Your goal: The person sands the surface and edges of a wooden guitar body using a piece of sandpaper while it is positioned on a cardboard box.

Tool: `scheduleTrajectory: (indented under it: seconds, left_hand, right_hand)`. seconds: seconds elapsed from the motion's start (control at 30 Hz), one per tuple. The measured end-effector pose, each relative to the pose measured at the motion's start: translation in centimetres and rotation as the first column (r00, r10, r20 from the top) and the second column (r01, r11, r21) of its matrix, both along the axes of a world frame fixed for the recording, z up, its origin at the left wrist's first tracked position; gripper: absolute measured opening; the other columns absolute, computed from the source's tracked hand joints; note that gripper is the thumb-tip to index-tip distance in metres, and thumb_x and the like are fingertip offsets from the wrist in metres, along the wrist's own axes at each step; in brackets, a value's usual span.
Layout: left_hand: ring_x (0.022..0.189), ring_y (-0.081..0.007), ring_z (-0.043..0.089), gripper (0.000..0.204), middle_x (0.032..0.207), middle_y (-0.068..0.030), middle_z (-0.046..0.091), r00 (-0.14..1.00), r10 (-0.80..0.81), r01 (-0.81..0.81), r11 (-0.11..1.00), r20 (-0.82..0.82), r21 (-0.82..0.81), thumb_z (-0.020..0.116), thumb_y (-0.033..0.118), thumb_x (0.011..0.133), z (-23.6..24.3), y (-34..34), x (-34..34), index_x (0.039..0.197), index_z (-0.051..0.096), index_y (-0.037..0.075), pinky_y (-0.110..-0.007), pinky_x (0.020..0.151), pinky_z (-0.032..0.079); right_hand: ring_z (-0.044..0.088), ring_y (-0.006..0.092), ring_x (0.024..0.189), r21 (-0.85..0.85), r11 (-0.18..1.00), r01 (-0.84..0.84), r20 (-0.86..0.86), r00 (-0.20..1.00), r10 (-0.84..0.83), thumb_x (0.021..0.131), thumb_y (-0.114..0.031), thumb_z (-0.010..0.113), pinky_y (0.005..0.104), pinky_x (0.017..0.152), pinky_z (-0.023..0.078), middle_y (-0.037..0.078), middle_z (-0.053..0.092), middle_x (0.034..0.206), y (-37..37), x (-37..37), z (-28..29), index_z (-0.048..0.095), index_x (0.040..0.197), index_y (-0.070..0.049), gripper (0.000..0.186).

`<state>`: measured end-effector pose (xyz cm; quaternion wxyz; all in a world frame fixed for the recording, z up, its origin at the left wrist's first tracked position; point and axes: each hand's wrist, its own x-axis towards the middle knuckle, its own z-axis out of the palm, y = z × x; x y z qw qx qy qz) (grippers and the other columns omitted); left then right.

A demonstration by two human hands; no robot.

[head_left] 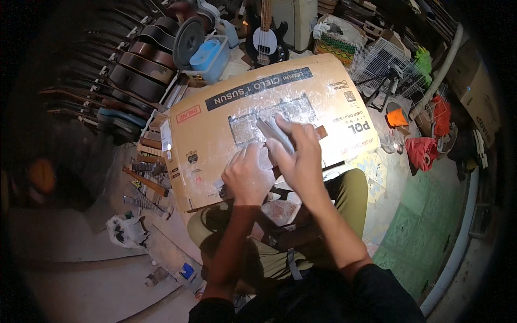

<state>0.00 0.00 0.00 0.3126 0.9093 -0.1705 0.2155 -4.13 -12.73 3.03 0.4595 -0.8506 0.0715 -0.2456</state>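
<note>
My right hand (299,153) is closed on a flat grey block (272,129), tilted over the cardboard sheet (199,156). Something reddish-brown (321,132) pokes out just right of its fingers. My left hand (247,172) sits lower and to the left, fingers curled and coated in pale dust, close against the block; what it grips is hidden under it. White powder is smeared across the printed cardboard around both hands, and the sheet lies in front of my bent knees.
Several guitars hang in a rack (142,70) at left. Behind the cardboard stand a bass guitar (264,43), plastic tub (207,56) and basket (336,51). A wire cage (377,59) and red bag (420,153) lie right, wooden offcuts (145,185) left.
</note>
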Motion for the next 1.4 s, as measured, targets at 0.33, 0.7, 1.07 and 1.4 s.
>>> scheduleTrajectory:
  seconds: [0.33,0.7,1.07,1.4]
  left_hand:
    - [0.077,-0.0405,0.068,0.009,0.080,-0.0154,0.068,0.998,0.015,-0.017,0.999,-0.061,-0.029,0.070,0.013,0.083,-0.1,-0.2,-0.6,0.091,0.068,0.009,-0.049,0.065,0.051]
    - [0.072,-0.0418,0.066,0.005,0.075,-0.0156,0.066,0.999,0.028,-0.030,0.998,0.022,0.058,0.065,0.010,0.084,-0.2,-0.1,0.8,0.088,0.063,0.008,-0.055,0.063,0.049]
    - [0.075,-0.0353,0.071,0.050,0.082,-0.0117,0.072,0.998,-0.042,0.037,0.996,0.055,0.082,0.089,0.037,0.066,0.3,0.8,1.2,0.108,0.074,0.014,-0.045,0.065,0.055]
    - [0.104,-0.0329,0.072,0.042,0.114,-0.0148,0.074,0.919,-0.309,0.307,0.951,0.244,0.046,0.093,0.023,0.071,0.3,0.8,1.1,0.107,0.076,0.008,-0.040,0.090,0.058]
  right_hand:
    - [0.059,0.0350,0.089,-0.029,0.999,-0.041,0.051,0.998,0.043,0.087,-0.010,0.077,0.0412,0.079,0.049,0.018,0.057,0.096,0.0,-3.3,-0.6,0.068,0.126,-0.005,0.041]
    - [0.059,0.0381,0.094,0.016,0.998,-0.056,0.052,0.997,0.055,0.084,-0.016,0.077,0.0446,0.085,0.050,0.017,0.056,0.098,-0.3,2.6,0.7,0.071,0.122,-0.009,0.039]
    - [0.066,0.0347,0.105,0.101,0.974,-0.204,0.195,0.964,0.181,0.087,-0.017,0.073,0.0434,0.095,0.052,0.021,0.067,0.116,-3.7,5.3,0.9,0.067,0.125,-0.003,0.041]
    - [0.058,0.0084,0.081,0.721,0.642,0.262,-0.226,0.964,-0.139,0.095,-0.020,0.068,0.0243,0.062,0.048,0.005,0.064,0.114,-9.1,-12.0,-8.2,0.056,0.140,-0.003,0.049]
